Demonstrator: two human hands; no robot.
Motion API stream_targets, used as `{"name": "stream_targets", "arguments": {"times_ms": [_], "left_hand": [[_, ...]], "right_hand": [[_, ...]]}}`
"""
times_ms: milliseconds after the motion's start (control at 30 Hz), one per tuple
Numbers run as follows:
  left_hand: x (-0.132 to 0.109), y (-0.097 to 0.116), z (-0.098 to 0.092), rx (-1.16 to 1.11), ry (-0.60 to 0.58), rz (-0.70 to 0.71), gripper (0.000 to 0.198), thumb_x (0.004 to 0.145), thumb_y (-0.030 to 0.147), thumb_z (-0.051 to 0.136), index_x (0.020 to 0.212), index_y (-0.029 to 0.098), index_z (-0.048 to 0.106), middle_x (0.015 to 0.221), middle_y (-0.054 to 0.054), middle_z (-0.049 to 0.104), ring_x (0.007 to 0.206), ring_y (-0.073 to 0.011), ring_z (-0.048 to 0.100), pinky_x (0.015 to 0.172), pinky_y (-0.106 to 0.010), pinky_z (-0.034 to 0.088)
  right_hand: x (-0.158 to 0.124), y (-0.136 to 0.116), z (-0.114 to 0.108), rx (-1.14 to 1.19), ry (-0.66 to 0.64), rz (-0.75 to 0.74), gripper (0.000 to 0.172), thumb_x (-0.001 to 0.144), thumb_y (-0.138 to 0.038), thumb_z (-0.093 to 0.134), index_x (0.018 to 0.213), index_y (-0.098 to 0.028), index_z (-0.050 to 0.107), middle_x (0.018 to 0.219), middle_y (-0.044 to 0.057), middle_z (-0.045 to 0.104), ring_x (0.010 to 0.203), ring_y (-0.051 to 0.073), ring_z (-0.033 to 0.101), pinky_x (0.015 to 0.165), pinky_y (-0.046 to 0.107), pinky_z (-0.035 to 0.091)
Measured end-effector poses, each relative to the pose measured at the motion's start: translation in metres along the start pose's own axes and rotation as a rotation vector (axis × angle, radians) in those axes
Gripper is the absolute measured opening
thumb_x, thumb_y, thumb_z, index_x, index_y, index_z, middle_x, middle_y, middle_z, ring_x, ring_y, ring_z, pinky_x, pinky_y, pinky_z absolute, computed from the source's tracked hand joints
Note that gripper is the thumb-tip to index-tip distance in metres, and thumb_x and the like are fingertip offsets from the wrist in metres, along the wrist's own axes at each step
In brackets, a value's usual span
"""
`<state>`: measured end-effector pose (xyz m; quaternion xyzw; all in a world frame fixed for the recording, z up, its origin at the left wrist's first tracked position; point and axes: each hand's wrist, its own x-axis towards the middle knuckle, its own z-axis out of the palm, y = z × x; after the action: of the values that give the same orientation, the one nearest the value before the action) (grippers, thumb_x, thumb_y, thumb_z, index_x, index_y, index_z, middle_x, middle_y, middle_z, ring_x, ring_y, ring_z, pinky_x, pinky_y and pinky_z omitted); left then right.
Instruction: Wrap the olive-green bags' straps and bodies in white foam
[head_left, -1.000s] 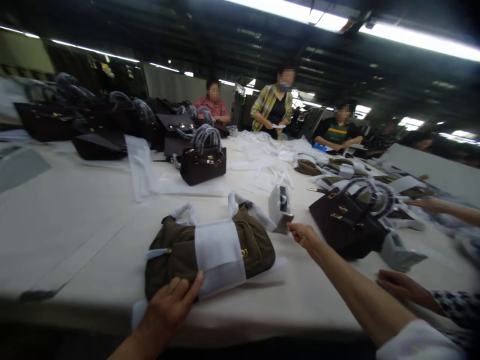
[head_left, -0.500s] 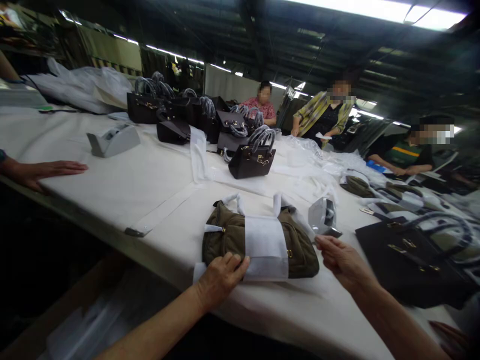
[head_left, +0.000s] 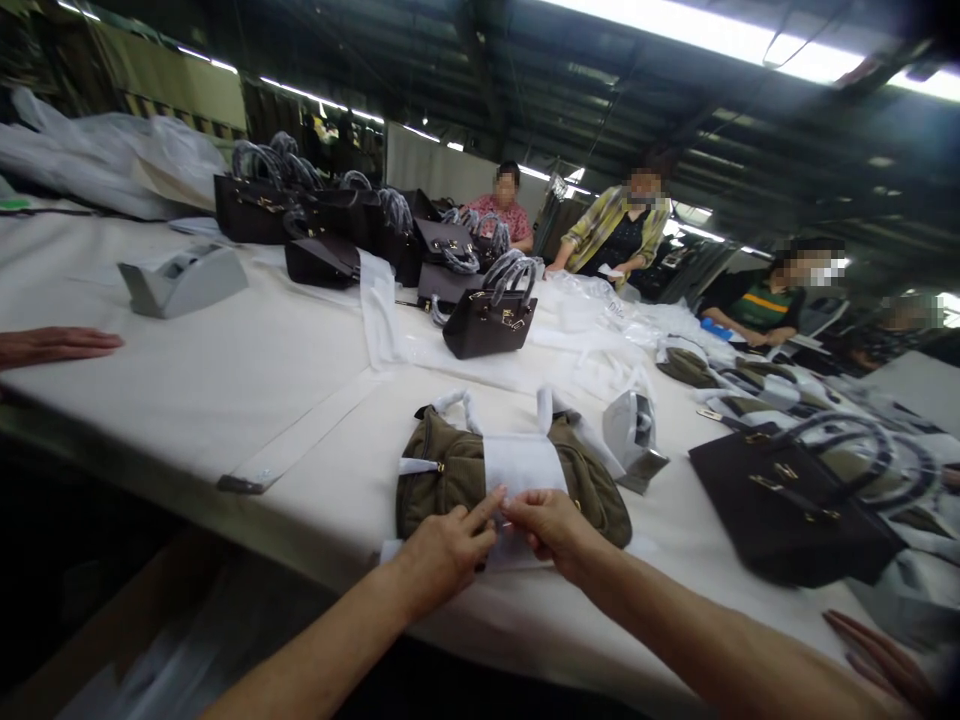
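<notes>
An olive green handbag (head_left: 448, 477) lies flat near the front edge of the white table (head_left: 225, 370). A white paper band (head_left: 519, 463) is wrapped round its middle, and its handles are wrapped in white too. My left hand (head_left: 448, 545) rests on the band's lower edge with the forefinger stretched out and the other fingers curled. My right hand (head_left: 550, 523) meets it there, fingers bent and pinched on the paper. A grey tape dispenser (head_left: 634, 440) stands just right of the bag.
A dark brown handbag (head_left: 795, 505) lies to the right, another (head_left: 489, 322) stands behind, and several more crowd the back left. A second tape dispenser (head_left: 182, 279) sits at left. Other people's hands rest at the left edge (head_left: 56, 345) and lower right (head_left: 885, 655). Three people work across the table.
My right hand has come in from beside the tape dispenser to the paper band, meeting my left hand. My left forefinger has stretched out. The view has swung slightly.
</notes>
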<state>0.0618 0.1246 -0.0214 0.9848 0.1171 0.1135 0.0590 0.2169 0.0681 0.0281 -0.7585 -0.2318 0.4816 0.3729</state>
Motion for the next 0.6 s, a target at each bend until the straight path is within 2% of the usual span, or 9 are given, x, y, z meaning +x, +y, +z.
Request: {"name": "stream_targets", "arguments": {"times_ms": [133,267,433,600], "left_hand": [[0.008,-0.009,-0.003,-0.079,-0.097,0.051,0.048,0.062,0.006,0.049,0.109,0.018,0.046,0.146,-0.011,0.019,0.095,-0.0239,0.057,0.076,-0.038,0.051],[0.011,-0.011,-0.004,-0.078,-0.139,0.047,0.056,0.062,0.008,0.051,0.116,0.020,0.042,0.147,-0.009,0.014,0.093,-0.0246,0.057,0.074,-0.039,0.051],[0.009,-0.010,-0.006,-0.099,-0.163,0.037,0.054,0.063,0.008,0.052,0.115,0.022,0.043,0.147,-0.008,0.014,0.095,-0.0240,0.056,0.076,-0.039,0.050],[0.011,-0.010,-0.009,-0.111,-0.179,0.044,0.051,0.063,0.008,0.053,0.111,0.022,0.044,0.147,-0.007,0.014,0.098,-0.0238,0.054,0.078,-0.037,0.049]], "right_hand": [[-0.001,-0.008,0.001,-0.023,0.006,0.038,0.013,0.069,-0.017,0.055,0.058,-0.015,0.049,0.045,-0.004,0.052,0.028,0.002,0.031,0.029,0.015,0.014],[-0.011,-0.006,0.003,-0.014,0.009,0.054,0.010,0.065,-0.012,0.057,0.064,-0.017,0.048,0.040,-0.008,0.044,0.029,0.003,0.032,0.029,0.015,0.016],[-0.020,-0.002,0.009,-0.004,0.079,0.074,0.020,0.067,-0.013,0.054,0.084,-0.019,0.044,0.037,-0.012,0.037,0.029,0.005,0.033,0.029,0.015,0.018],[-0.021,0.003,0.010,0.024,0.084,0.061,0.032,0.068,-0.015,0.054,0.094,-0.020,0.037,0.044,-0.011,0.046,0.028,0.007,0.036,0.027,0.016,0.020]]}}
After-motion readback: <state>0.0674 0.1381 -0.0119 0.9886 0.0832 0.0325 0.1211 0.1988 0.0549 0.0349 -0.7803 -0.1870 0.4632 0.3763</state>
